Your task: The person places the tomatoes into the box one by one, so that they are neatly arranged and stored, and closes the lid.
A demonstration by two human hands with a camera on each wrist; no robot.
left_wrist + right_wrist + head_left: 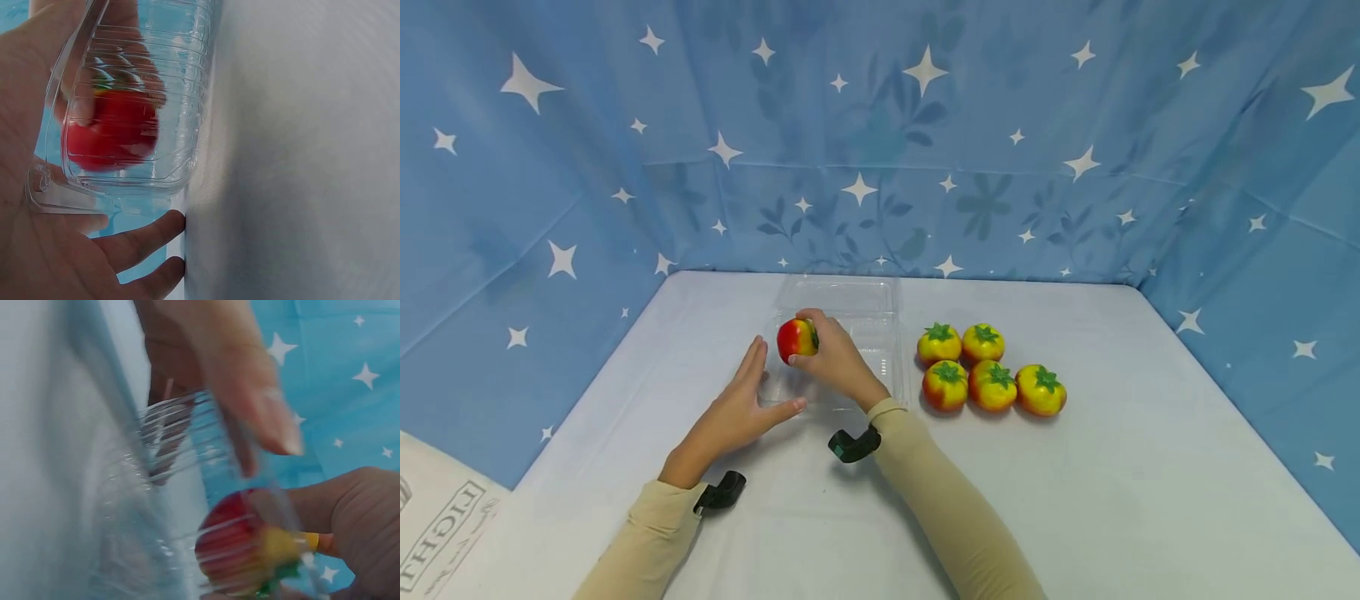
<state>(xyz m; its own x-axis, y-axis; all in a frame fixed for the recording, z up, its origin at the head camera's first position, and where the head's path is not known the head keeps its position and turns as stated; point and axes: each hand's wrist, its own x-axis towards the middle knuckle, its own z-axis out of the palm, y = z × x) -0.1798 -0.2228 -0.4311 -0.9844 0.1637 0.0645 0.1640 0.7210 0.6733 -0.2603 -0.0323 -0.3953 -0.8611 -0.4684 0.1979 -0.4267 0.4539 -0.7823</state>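
My right hand [841, 357] holds a red-and-yellow toy tomato [790, 340] by its leafy end, between thumb and fingers. It is over the left part of a clear plastic clamshell box [886, 367], whose lid [842, 293] lies folded back behind it. Through the clear wall in the left wrist view, the tomato [115, 137] shows with its red end lowered. My left hand [737, 417] stands at the box's front left corner, fingers straight and thumb spread, around the corner. In the right wrist view, box and tomato [231, 547] are blurred.
Several more toy tomatoes [992, 386] sit in two rows on the white table [1150, 467], just right of the box, green tops up. A blue star-patterned curtain [880, 125] closes off the back and sides. Printed cloth [445, 517] shows at the lower left.
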